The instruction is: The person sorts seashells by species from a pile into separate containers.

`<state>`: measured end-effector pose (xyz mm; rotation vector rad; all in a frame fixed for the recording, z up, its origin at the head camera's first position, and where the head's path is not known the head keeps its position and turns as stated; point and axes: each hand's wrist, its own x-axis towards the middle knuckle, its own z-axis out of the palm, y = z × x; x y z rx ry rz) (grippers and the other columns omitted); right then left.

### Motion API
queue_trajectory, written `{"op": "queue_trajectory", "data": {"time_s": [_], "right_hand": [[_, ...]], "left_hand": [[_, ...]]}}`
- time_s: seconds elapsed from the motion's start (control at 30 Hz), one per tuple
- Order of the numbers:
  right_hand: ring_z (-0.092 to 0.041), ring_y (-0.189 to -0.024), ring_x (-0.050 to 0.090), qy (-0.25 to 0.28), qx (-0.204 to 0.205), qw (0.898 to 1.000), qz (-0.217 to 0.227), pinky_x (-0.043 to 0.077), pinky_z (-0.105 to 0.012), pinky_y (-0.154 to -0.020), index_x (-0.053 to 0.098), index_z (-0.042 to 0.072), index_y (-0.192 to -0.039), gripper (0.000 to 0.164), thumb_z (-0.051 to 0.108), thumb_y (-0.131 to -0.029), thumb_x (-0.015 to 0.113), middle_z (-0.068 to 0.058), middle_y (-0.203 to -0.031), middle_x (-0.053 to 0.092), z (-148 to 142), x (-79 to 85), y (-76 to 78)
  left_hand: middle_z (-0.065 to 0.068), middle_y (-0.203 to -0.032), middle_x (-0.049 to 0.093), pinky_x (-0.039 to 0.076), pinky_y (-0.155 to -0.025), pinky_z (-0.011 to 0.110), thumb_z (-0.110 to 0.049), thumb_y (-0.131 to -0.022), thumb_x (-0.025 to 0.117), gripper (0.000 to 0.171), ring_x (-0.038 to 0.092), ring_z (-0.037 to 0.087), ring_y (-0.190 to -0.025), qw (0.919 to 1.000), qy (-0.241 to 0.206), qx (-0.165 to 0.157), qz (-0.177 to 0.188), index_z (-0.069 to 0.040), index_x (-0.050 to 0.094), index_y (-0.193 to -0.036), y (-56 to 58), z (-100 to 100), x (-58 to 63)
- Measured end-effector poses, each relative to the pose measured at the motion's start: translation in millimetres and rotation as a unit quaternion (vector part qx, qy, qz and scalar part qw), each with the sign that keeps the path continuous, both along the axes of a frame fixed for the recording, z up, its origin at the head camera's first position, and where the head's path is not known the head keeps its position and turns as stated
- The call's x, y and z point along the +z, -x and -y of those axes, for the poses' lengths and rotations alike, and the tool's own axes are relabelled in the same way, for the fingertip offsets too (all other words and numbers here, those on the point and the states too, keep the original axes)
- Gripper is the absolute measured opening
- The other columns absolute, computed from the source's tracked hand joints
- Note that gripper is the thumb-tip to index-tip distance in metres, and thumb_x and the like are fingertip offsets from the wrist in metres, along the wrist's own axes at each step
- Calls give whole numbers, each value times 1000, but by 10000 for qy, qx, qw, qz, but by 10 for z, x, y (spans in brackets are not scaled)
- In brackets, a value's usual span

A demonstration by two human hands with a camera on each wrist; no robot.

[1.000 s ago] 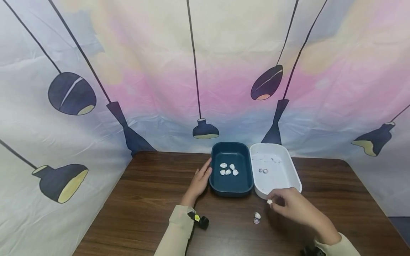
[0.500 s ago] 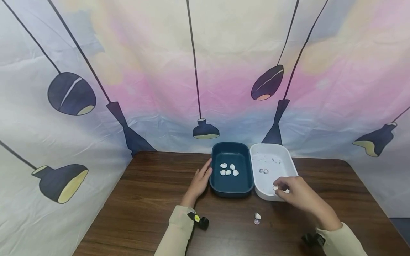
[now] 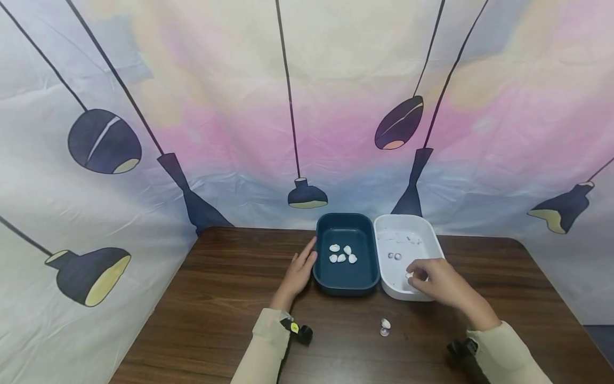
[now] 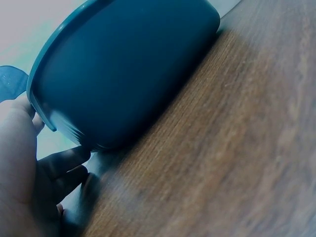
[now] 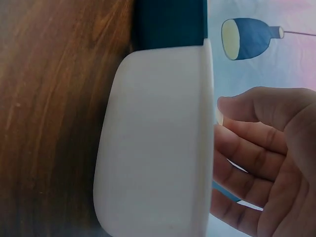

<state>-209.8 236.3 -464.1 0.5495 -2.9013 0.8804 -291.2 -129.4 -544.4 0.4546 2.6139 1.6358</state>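
Observation:
My right hand (image 3: 438,282) is over the near right part of the white dish (image 3: 395,291), pinching a small white shell (image 5: 219,116) between thumb and index finger. In the right wrist view the shell shows just past the dish's rim. My left hand (image 3: 297,274) lies with extended fingers along the left side of the dark teal dish (image 3: 346,290); the left wrist view shows its fingertips at the dish's outer wall. Several white shells (image 3: 341,258) lie in the teal dish. Two small greyish shells (image 3: 397,256) are in the white one.
Both dishes stand side by side near the back edge of the wooden table (image 3: 230,298). In front of the white dish lie a white shell (image 3: 386,323) and a pale purplish shell (image 3: 384,332). A cloth (image 3: 230,133) with printed lamps hangs behind.
My right hand has moved from in front of the white dish, up and forward over its inside, carrying the pinched shell. The left hand has stayed against the teal dish.

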Motion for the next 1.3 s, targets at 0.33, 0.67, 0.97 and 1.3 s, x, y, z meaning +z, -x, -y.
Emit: {"op": "queue_trajectory", "data": {"time_s": [0.33, 0.67, 0.97, 1.3], "right_hand": [[-9, -71, 56, 92, -210, 9996, -168, 50, -31, -65, 77, 1, -96, 10, 7, -88, 81, 6, -76, 66, -48, -147, 216], [-16, -71, 59, -92, -673, 9977, -49, 51, -38, -66, 76, -2, -97, 14, 8, -89, 79, -2, -76, 68, -12, -194, 403], [-29, -80, 66, -228, -931, 9947, 376, 57, -49, -74, 73, -9, -100, 17, 4, -89, 75, -16, -87, 72, -27, -274, 547], [-33, -84, 67, -382, -1061, 9929, 383, 57, -52, -78, 72, -10, -99, 18, 3, -88, 71, -20, -88, 71, -20, -319, 622]], "left_hand": [[4, -170, 36, 1, -129, 60, -42, -116, 38, 55, 32, 34, -156, 10000, 7, -1, 14, -23, 34, -168, -2, -6, -10], [4, -169, 36, 1, -129, 59, -46, -115, 37, 57, 32, 34, -156, 10000, -21, 9, 10, -24, 34, -168, 4, 14, -17], [4, -169, 36, 1, -129, 60, -40, -116, 38, 54, 33, 34, -156, 10000, 15, 21, -2, -23, 34, -168, 18, 18, -20], [3, -170, 35, 2, -129, 59, -44, -116, 36, 57, 33, 32, -156, 9999, 27, -50, -138, -22, 32, -168, 26, 13, -34]]}}
